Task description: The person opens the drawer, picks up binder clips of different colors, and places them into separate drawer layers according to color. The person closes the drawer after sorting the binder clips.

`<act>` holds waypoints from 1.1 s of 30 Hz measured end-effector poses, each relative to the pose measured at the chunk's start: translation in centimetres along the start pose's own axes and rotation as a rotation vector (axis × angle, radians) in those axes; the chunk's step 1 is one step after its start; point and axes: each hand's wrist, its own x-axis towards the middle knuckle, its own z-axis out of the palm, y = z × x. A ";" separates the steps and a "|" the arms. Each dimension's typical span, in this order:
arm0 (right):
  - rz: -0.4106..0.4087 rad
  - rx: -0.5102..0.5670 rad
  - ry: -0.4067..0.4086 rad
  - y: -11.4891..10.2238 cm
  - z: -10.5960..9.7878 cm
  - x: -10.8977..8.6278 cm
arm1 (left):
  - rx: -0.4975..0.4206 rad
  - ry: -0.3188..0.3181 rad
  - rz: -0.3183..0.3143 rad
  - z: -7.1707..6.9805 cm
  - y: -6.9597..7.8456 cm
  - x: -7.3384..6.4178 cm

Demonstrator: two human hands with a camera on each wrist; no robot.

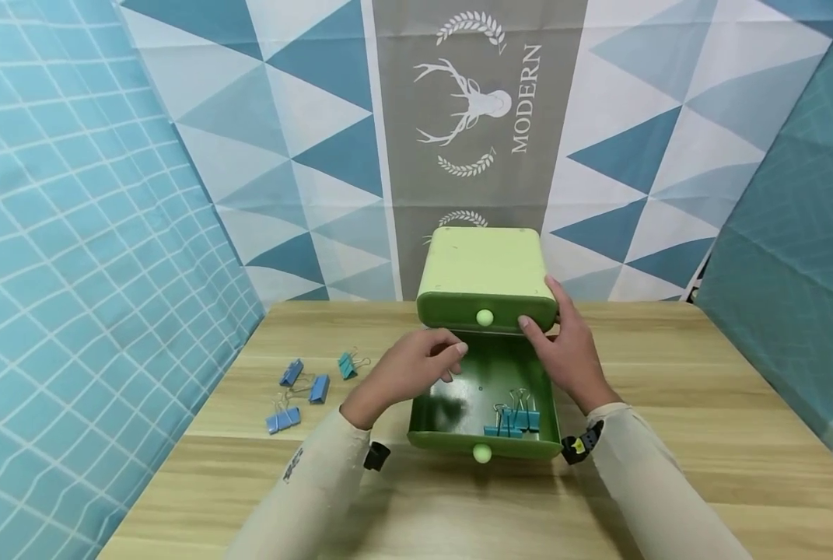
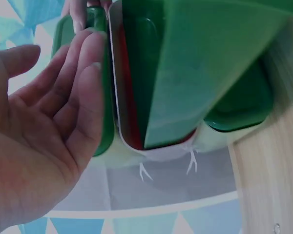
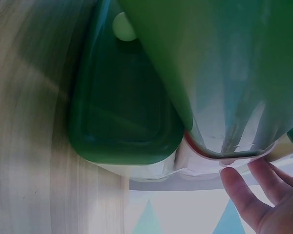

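A small stacked drawer cabinet (image 1: 482,260), pale green with dark green drawer fronts, stands on the table. Below its top drawer (image 1: 451,309), another drawer (image 1: 444,412) is pulled far out. Two blue-teal binder clips (image 1: 526,421) lie inside, near its front right. My left hand (image 1: 412,365) hovers over the drawer's back left part, fingers loosely bent; the left wrist view shows nothing in its palm (image 2: 34,146). My right hand (image 1: 573,350) holds the cabinet's upper right corner, thumb on the top drawer's front and fingers along the side. A lower drawer (image 3: 132,107) appears closed in the right wrist view.
Left of the cabinet, several binder clips lie loose on the wooden table (image 1: 213,482), among them a blue one (image 1: 320,389) and a teal one (image 1: 348,366). A patterned cloth (image 1: 318,155) hangs behind the table, and a blue grid cloth (image 1: 73,233) borders its left side.
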 end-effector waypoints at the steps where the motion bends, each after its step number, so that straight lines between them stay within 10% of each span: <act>1: 0.001 0.000 0.001 0.0 -0.1 -0.1 | -0.023 0.018 -0.006 0.0 -0.1 -0.1; 12: 0.016 0.000 -0.007 0.4 0.3 -1.2 | -0.190 0.165 -0.034 0.0 -2.7 -2.6; 33: 0.002 -0.011 -0.003 -0.2 -0.2 -0.2 | -0.099 0.242 -0.099 -2.1 -6.2 -3.6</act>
